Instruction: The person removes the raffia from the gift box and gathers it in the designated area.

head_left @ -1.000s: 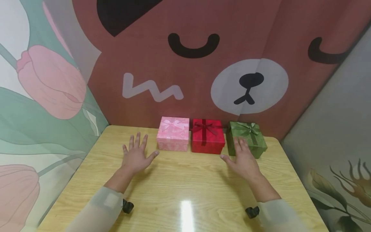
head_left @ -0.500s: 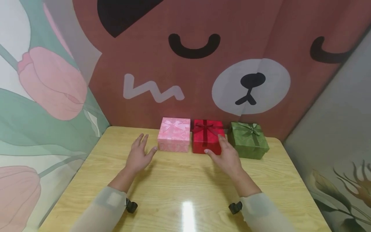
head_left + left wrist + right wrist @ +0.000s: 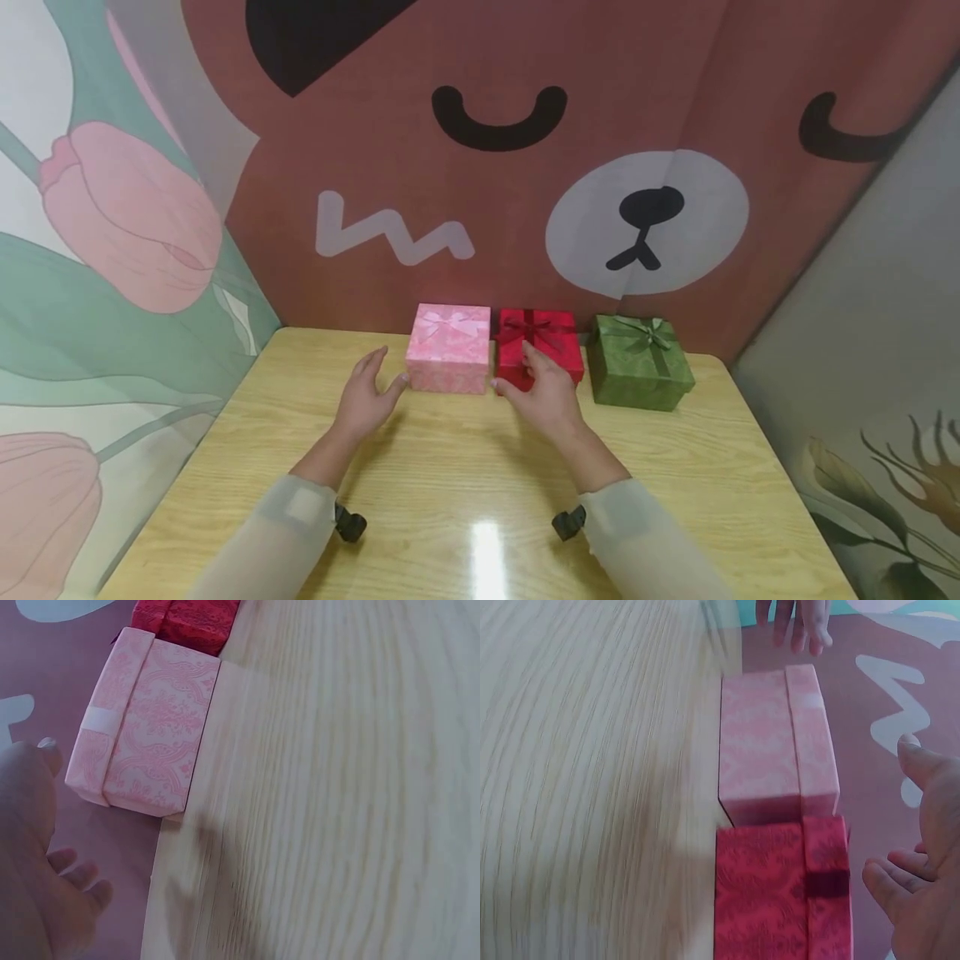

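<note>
Three gift boxes with ribbon bows stand in a row at the back of the table: a pink gift box (image 3: 448,350), a red gift box (image 3: 558,350) and a green gift box (image 3: 645,362). My left hand (image 3: 366,400) hovers just left of the pink box, thumb toward it and fingers relaxed. In front of the red box, partly covering it in the head view, is my right hand (image 3: 546,398), its fingers loosely bent and its thumb pointing left. The right wrist view shows that hand apart from the boxes. Neither hand holds anything.
The wooden table (image 3: 450,467) has its back edge against a wall covering (image 3: 375,167) printed with a bear face. Tulip-patterned covering (image 3: 135,217) lines the left side, and a grey panel (image 3: 885,275) the right. A small black device sits at each wrist.
My right hand has moved left from in front of the green box to in front of the red one. My left hand has turned inward and shifted slightly right. The boxes stay put.
</note>
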Tool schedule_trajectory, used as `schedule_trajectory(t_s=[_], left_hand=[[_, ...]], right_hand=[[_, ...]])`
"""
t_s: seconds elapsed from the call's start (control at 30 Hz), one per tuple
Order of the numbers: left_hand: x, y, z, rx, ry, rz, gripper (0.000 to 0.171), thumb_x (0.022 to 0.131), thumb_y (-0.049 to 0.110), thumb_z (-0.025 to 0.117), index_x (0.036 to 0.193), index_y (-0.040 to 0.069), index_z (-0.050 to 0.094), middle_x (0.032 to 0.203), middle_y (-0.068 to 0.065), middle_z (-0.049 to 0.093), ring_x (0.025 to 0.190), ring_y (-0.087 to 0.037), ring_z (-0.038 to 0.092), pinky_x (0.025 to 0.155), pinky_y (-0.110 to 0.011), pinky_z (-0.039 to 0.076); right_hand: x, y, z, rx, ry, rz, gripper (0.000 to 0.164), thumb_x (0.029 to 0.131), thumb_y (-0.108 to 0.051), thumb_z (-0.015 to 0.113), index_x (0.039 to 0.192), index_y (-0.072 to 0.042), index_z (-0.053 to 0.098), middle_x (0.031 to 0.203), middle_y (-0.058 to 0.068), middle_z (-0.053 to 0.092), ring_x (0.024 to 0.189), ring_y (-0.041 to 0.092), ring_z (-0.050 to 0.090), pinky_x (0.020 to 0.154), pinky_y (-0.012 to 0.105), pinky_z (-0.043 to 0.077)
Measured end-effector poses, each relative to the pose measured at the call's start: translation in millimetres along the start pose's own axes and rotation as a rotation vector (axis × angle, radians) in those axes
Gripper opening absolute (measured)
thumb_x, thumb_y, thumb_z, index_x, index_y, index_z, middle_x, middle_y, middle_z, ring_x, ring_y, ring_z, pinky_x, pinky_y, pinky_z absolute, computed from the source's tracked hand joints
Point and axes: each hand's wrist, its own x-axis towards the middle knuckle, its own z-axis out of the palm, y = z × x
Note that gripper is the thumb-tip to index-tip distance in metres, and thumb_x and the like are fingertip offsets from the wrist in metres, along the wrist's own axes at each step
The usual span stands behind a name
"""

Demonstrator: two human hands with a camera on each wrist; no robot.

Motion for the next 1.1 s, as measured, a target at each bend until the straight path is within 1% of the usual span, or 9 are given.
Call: schedule_trajectory(t_s=[0.13,0.27,0.47,0.57,0.67,0.7,0.8,0.9,1.1], left_hand=[[4.7,0.7,4.3,-0.074,0.009,-0.009,0.073,0.102,0.038,0.067,0.161,0.009,0.036,0.162,-0.021,0.035,0.141,-0.042,0.045,0.114,-0.059,0.043],[7.7,1.9,8.3,-0.145,0.011,-0.021,0.073,0.101,0.036,0.069,0.16,0.008,0.037,0.16,-0.021,0.037,0.138,-0.04,0.051,0.112,-0.051,0.047],[10.6,4.5,13.5,-0.195,-0.002,-0.043,0.073,0.101,0.034,0.07,0.161,0.009,0.037,0.16,-0.02,0.038,0.138,-0.04,0.052,0.112,-0.05,0.048],[11.7,5.0,15.3,-0.2,-0.001,-0.049,0.072,0.101,0.034,0.07,0.161,0.009,0.037,0.16,-0.019,0.039,0.138,-0.04,0.052,0.112,-0.05,0.047],[12.4,5.8,16.5,-0.212,0.003,-0.057,0.072,0.101,0.034,0.07,0.16,0.008,0.038,0.159,-0.019,0.04,0.137,-0.039,0.053,0.112,-0.05,0.047],[12.7,6.2,16.8,-0.216,0.005,-0.058,0.072,0.101,0.033,0.07,0.16,0.007,0.038,0.159,-0.019,0.041,0.137,-0.04,0.053,0.112,-0.05,0.048],[13.8,6.9,18.2,-0.228,0.013,-0.066,0.072,0.1,0.034,0.071,0.159,0.006,0.039,0.158,-0.019,0.043,0.137,-0.039,0.054,0.112,-0.049,0.048],[14.7,7.6,20.0,-0.237,0.017,-0.07,0.071,0.1,0.032,0.071,0.159,0.005,0.04,0.158,-0.018,0.044,0.136,-0.038,0.054,0.112,-0.048,0.048],[17.1,7.7,23.4,-0.266,0.03,-0.078,0.065,0.101,0.028,0.071,0.156,0.005,0.045,0.156,-0.015,0.05,0.134,-0.035,0.057,0.11,-0.042,0.05]], right_hand=[[4,-9,13,0.036,-0.022,0.035,0.087,0.084,-0.046,0.086,0.152,-0.005,0.051,0.131,0.016,0.068,0.111,0.03,0.072,0.093,0.043,0.061],[7,-15,24,0.064,-0.024,0.034,0.083,0.085,-0.042,0.086,0.15,-0.005,0.053,0.13,0.018,0.069,0.109,0.031,0.073,0.092,0.042,0.061],[10,-16,36,0.138,0.004,-0.018,0.074,0.085,-0.034,0.087,0.146,-0.005,0.057,0.125,0.019,0.071,0.106,0.034,0.073,0.092,0.044,0.061],[10,-18,41,0.13,0.002,-0.023,0.075,0.085,-0.034,0.087,0.147,-0.005,0.057,0.123,0.018,0.072,0.105,0.034,0.073,0.089,0.044,0.062],[10,-22,43,0.086,-0.001,-0.02,0.078,0.086,-0.037,0.086,0.149,-0.003,0.055,0.097,0.013,0.075,0.083,0.028,0.072,0.069,0.039,0.061],[11,-23,44,0.073,-0.002,-0.021,0.079,0.086,-0.037,0.086,0.15,-0.002,0.054,0.086,0.01,0.072,0.073,0.025,0.068,0.061,0.037,0.057],[12,-27,47,0.037,-0.008,-0.017,0.082,0.087,-0.039,0.084,0.151,0.001,0.051,0.062,0.001,0.055,0.055,0.016,0.048,0.047,0.032,0.039],[13,-30,51,0.014,-0.016,-0.002,0.083,0.088,-0.038,0.083,0.151,0.004,0.049,0.056,-0.005,0.05,0.051,0.01,0.042,0.044,0.03,0.034],[13,-29,57,-0.009,-0.023,0.023,0.083,0.089,-0.033,0.082,0.154,0.003,0.045,0.052,-0.007,0.049,0.048,0.009,0.044,0.047,0.032,0.04]])
